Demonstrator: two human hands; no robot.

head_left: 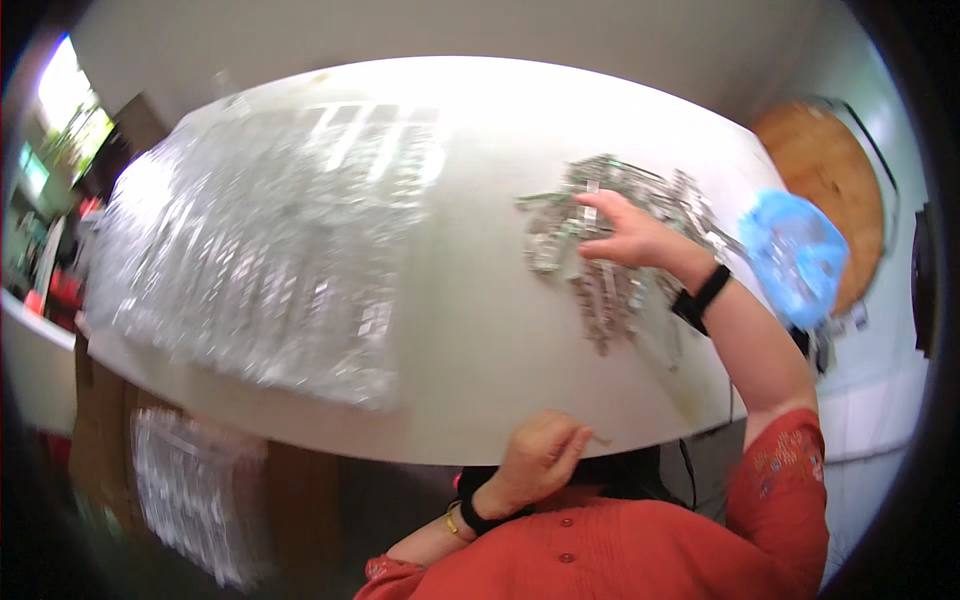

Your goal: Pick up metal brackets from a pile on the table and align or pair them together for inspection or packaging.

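My right hand (635, 235) is over a loose pile of thin silvery and greenish strips (610, 300) on the right half of the white table (480, 330). Its thumb and fingers are spread apart, and a small pale piece shows by the fingertips. Whether they touch the strips cannot be told. At the front edge of the table, my left hand (540, 455) is closed, its fingers curled. A short, thin, light bit shows beside its fingertips, too blurred to name. Dark bands circle both wrists.
Clear plastic trays with ridged rows (270, 240) cover the table's left side. A blue plastic bag (795, 255) hangs at the right edge, before a round wooden board (830, 180). Below left, more clear plastic (195, 490) sits by a cardboard box (100, 420). A dark cable (688, 470) hangs under the front edge.
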